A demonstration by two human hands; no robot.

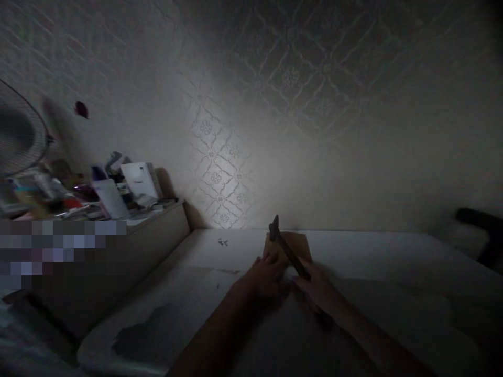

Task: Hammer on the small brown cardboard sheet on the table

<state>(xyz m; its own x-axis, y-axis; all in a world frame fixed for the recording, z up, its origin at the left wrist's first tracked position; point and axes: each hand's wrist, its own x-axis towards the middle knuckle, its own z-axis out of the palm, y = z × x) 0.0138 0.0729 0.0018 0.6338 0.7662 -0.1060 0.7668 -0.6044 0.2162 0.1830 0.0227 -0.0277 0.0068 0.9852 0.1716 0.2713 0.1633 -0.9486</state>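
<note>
In the dim head view, my right hand (317,283) is closed around the handle of a hammer (293,257). The hammer slants up and to the left, its dark head raised over a brown, flat wooden board (301,245). My left hand (269,275) lies at the board's near left side, its fingers drawn together on the board below the hammer head. Whatever is between those fingers is too dark to make out. Several small dark pieces, like nails (222,242), lie on the white table (365,254) to the left of the board.
A cabinet (157,241) on the left carries a white box (138,179), bottles and other clutter. A fan (19,131) stands at the far left. Patterned wall (334,157) rises behind the table. A black curved object (481,220) shows at the right edge.
</note>
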